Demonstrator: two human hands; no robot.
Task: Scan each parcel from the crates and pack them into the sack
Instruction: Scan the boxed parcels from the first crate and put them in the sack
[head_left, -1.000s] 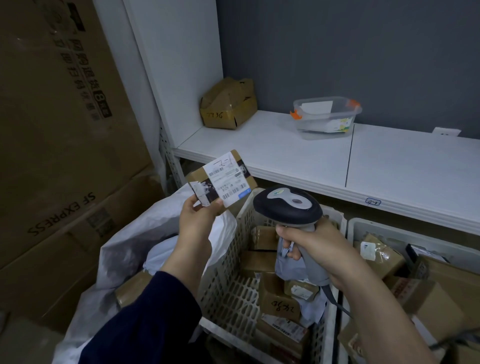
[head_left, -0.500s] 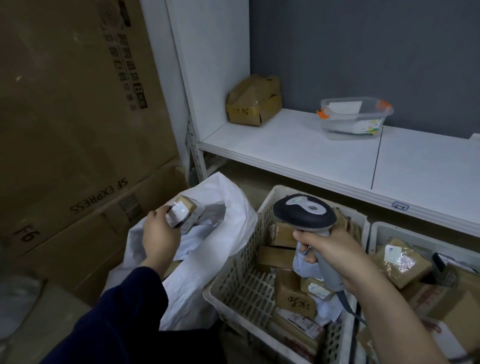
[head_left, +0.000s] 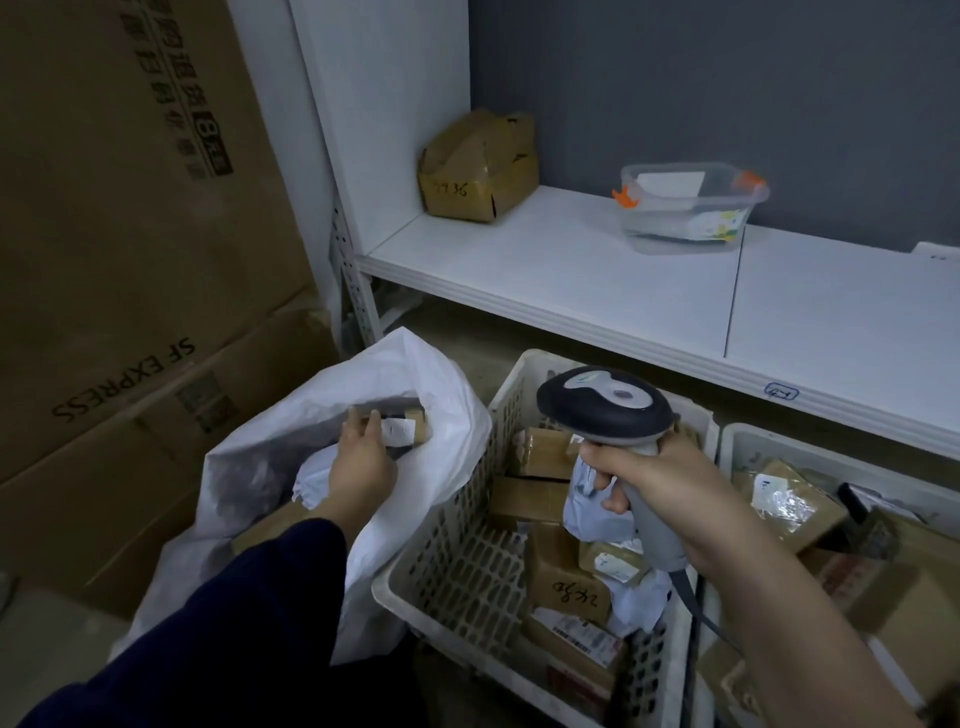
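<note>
Sack (head_left: 415, 384) white woven plastic, matt; crate (head_left: 457, 561) perforated white plastic; parcels (head_left: 566, 577) brown cardboard, glossy tape; scanner (head_left: 608, 405) smooth plastic.

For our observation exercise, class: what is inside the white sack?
Inside the white sack the left hand holds a small labelled parcel; below lie a white package and a brown box. Anything deeper is hidden by its folds and the arm.

Sack (head_left: 426, 395) left of two parcel-filled crates (head_left: 457, 561), shelf (head_left: 597, 280) behind.
</note>
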